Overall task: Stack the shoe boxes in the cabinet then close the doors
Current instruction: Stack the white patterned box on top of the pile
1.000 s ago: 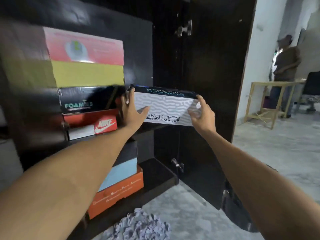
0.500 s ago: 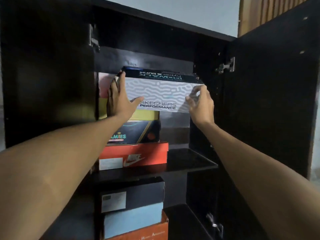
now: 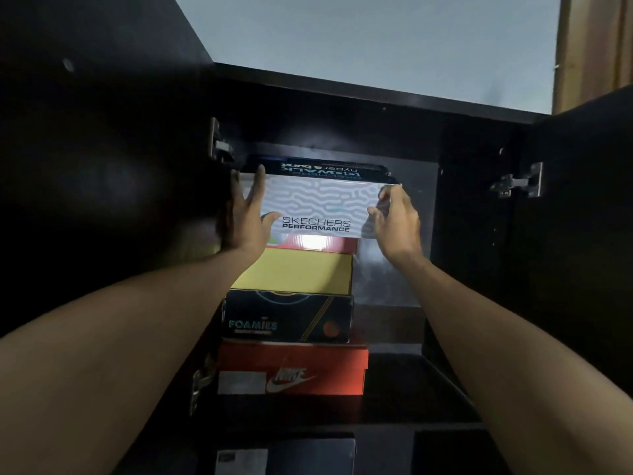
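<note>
At the top of the upper shelf stack, the white Skechers box (image 3: 318, 204) was held by both hands, its printed end facing the camera and its dark lid (image 3: 322, 169) up. The left hand (image 3: 245, 217) was laid against the box's left end, fingers straight and spread upward, thumb pressed across the front face (flat contact, no curled grip visible). The right hand (image 3: 397, 222) was set at the right front corner, fingers bent around the edge and thumb on the front face, so its grip was closed on the box. Under the Skechers box a red-topped yellow box (image 3: 298, 272) was seen; whether the two were touching could not be told. Below that a dark Foamies box (image 3: 291, 318) was stacked, and below that an orange Nike box (image 3: 294, 371), resting on the shelf (image 3: 411, 389). The stack was kept to the left side of the cabinet (image 3: 342, 108). Another dark box (image 3: 287, 457) with a pale label was partly visible on the level below. Both cabinet doors were open: left door (image 3: 102, 166), right door (image 3: 582, 217), with metal hinges (image 3: 517, 181) showing. A pale wall (image 3: 376, 39) was seen above.
</note>
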